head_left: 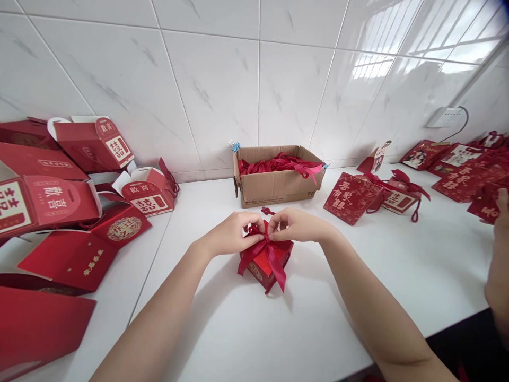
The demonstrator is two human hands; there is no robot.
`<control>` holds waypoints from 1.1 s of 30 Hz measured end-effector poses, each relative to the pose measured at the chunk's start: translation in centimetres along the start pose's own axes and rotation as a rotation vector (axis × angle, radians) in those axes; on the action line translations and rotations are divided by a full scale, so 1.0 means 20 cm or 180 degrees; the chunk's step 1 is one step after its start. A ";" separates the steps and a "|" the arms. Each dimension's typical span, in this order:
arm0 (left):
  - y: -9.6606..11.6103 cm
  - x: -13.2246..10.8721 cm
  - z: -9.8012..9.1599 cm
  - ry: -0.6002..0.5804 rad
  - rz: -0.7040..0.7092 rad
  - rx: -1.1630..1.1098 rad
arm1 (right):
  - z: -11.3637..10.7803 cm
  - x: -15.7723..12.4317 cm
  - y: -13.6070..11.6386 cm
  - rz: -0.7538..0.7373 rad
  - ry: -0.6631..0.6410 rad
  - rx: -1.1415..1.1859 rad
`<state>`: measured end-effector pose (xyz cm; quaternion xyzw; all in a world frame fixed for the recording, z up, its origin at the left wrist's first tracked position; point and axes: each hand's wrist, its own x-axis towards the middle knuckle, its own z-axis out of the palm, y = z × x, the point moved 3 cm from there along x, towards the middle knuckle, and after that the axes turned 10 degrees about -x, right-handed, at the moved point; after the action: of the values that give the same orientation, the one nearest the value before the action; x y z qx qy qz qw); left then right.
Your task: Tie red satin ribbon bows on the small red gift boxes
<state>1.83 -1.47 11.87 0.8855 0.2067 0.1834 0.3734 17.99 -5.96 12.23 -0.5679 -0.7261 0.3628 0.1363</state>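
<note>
A small red gift box (265, 261) stands on the white counter (278, 329) in front of me. A red ribbon (274, 260) is tied over its top, its tails hanging down the front. My left hand (230, 232) pinches the ribbon's left loop at the top of the box. My right hand (296, 225) pinches the right loop, fingertips almost meeting the left hand's. Both hands are closed on the ribbon.
An open cardboard carton (274, 185) full of red ribbons stands by the tiled wall behind the box. Several red gift boxes and bags (59, 207) are piled at the left. More tied boxes (397, 199) and red cards lie at the right, where another person's hand (499, 265) shows.
</note>
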 end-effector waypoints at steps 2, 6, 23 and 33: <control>0.00 0.00 0.00 0.0043 -0.0018 0.0012 | 0.00 0.00 0.00 0.0023 -0.0030 -0.0059; 0.01 0.00 0.01 0.0079 -0.0100 -0.0058 | 0.01 0.00 0.00 0.0048 0.0036 -0.0139; -0.01 0.01 0.03 0.0090 -0.0312 -0.0254 | -0.01 0.00 0.01 -0.0179 -0.0226 0.0219; -0.02 0.01 0.03 0.0281 -0.0108 0.0247 | -0.02 -0.01 0.01 -0.0218 -0.0051 0.0224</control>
<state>2.28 -1.49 11.26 0.8868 0.2449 0.2077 0.3324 18.39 -6.02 12.36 -0.5346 -0.7330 0.3878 0.1627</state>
